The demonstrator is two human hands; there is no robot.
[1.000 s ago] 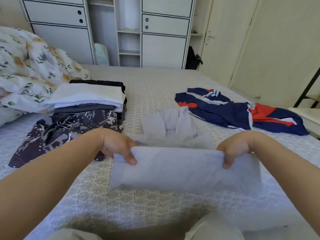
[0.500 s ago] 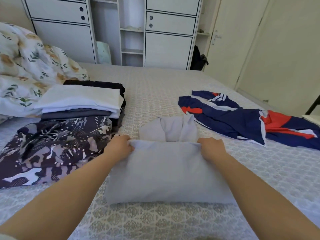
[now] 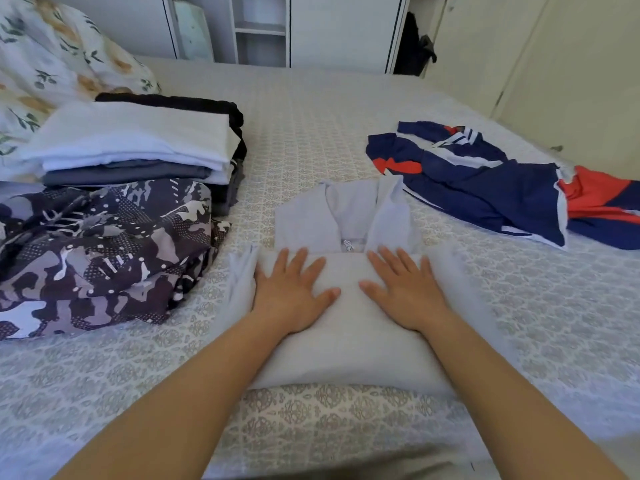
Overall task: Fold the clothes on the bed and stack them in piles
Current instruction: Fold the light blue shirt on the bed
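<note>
Shirt (image 3: pixel 346 327), pale lilac, collar end showing at the far edge, lies folded on the bedspread (image 3: pixel 311 133) right in front of the person, between the camo-print garment (image 3: pixel 104 251) and the navy-and-red jersey (image 3: pixel 491 181). Left hand (image 3: pixel 289 292) and right hand (image 3: pixel 407 289) both lie flat on top of the folded part, fingers straight and spread, pressing, holding nothing. Fabric looks thin, light, floppy, probably a bit slick, so the fold will likely spring or slide if lifted by one corner. Best hold, I'd judge: slide fingers under the two side edges and carry it level. Folded stack (image 3: pixel 135 140) sits at far left, touching the camo piece; jersey unfolded.
</note>
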